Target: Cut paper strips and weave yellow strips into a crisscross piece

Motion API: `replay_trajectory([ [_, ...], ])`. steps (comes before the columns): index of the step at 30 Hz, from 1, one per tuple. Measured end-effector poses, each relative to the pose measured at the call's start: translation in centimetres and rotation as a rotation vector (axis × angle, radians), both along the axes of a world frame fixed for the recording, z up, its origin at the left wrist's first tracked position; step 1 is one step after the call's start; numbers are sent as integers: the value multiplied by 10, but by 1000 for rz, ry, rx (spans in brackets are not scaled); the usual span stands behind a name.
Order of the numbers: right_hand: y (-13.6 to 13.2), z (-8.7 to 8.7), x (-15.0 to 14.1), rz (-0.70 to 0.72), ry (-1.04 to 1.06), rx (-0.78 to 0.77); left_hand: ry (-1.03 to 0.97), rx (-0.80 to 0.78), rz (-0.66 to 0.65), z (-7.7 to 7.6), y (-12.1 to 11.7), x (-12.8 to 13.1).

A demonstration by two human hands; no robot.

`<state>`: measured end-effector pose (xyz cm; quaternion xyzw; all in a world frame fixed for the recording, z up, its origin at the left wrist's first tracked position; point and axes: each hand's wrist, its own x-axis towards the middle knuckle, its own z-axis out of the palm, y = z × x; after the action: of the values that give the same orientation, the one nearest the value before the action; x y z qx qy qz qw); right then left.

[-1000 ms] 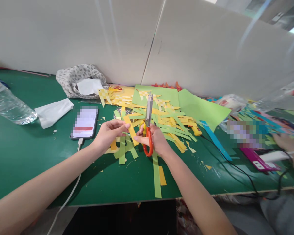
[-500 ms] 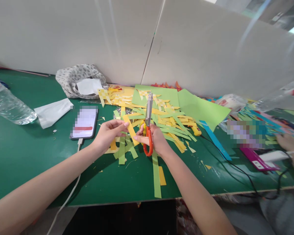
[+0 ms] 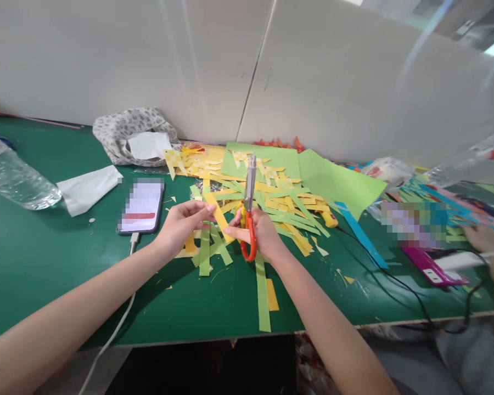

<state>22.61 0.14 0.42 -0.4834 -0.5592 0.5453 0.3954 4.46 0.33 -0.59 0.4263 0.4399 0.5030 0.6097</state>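
A yellow paper strip (image 3: 219, 218) is held slantwise just above the middle of the green surface (image 3: 45, 258), pinched at its far-left end by the left hand (image 3: 181, 224) and at its near-right end by the thumb and forefinger of the right hand (image 3: 262, 233), so it is stretched flat between the two. The right hand is also closed around the orange handles of the scissors (image 3: 249, 211), whose blades stand together and point up and away, kept clear of the strip while the fingers grip the paper. Under and beyond the hands lies a heap of green and yellow strips (image 3: 280, 206) on green paper sheets (image 3: 333, 181), within easy reach. To the left lie a phone (image 3: 142, 206) on its cable, a white tissue (image 3: 88, 188) and a water bottle (image 3: 14, 178). At the far right, another person's hand (image 3: 488, 241) rests near a pink device (image 3: 430, 269).
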Motion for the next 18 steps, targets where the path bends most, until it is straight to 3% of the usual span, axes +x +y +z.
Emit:
replay_trajectory([
  [18, -2, 4, -2, -29, -17, -4, -31, -22, 25, -3, 2, 0],
])
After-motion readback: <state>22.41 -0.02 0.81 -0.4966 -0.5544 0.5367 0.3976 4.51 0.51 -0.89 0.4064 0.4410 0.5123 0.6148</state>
